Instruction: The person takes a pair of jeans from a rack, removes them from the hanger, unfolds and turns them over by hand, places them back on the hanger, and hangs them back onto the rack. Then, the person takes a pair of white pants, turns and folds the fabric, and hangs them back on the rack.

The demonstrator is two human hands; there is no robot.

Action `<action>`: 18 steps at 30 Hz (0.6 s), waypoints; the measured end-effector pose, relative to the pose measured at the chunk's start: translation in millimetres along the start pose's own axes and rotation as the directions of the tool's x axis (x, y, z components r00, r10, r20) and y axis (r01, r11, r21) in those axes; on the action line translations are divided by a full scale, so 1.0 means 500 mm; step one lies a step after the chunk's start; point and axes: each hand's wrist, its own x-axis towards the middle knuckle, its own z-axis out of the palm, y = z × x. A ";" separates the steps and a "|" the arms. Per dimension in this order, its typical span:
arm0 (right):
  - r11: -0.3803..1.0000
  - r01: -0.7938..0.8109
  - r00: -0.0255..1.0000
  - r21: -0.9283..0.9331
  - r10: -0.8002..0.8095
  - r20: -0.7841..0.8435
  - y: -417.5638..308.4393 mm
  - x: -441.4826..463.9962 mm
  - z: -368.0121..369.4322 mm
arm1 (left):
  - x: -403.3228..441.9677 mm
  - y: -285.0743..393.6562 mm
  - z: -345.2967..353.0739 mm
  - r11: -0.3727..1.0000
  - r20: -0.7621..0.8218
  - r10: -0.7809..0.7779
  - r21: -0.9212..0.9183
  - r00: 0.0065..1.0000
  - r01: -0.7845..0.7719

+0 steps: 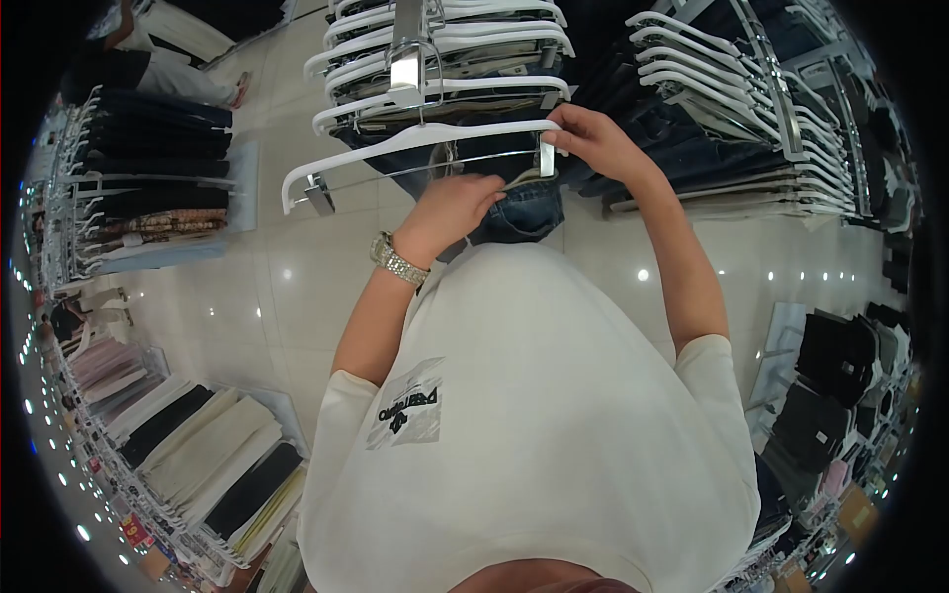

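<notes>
A white hanger [425, 136] with metal clips hangs at the front of the rack. Dark blue jeans [524, 212] hang below its right end, their waistband near the right clip [547, 158]. My right hand [593, 140] has its fingers closed around the hanger's right end and that clip. Lower and to the left, my left hand [457, 208], with a metal watch on the wrist, pinches the waistband of the jeans. The hanger's left clip [319, 195] holds nothing.
More white hangers [445, 40] with trousers fill the rack ahead. Another rack of hangers [712, 79] stands to the right. Dark trousers [158, 148] hang at the left, and folded clothes [203, 445] lie lower left. A person [188, 74] is at the upper left.
</notes>
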 end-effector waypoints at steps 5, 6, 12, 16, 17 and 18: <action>1.000 0.002 1.000 -0.026 -0.003 -0.011 -0.008 -0.001 -0.009 | 0.004 0.018 -0.005 0.998 -0.036 0.037 0.043 0.999 -0.036; 1.000 -0.007 1.000 -0.016 0.007 0.004 -0.007 -0.001 -0.012 | 0.005 0.022 -0.007 0.998 -0.038 0.037 0.058 0.999 -0.035; 1.000 0.005 0.998 -0.012 -0.004 0.064 -0.001 0.004 -0.021 | 0.015 0.028 -0.017 0.996 -0.094 0.019 0.084 0.995 -0.012; 0.999 0.003 0.996 0.039 -0.006 0.089 0.003 0.007 -0.024 | 0.023 0.029 -0.024 0.995 -0.117 -0.052 0.075 0.992 0.061; 0.999 0.006 0.996 0.036 -0.010 0.087 0.002 0.008 -0.024 | 0.026 0.024 -0.020 0.996 -0.150 -0.040 0.070 0.988 0.051; 0.999 0.009 0.996 0.034 -0.012 0.085 0.001 0.008 -0.024 | 0.028 0.021 -0.018 0.997 -0.183 -0.029 0.066 0.983 0.041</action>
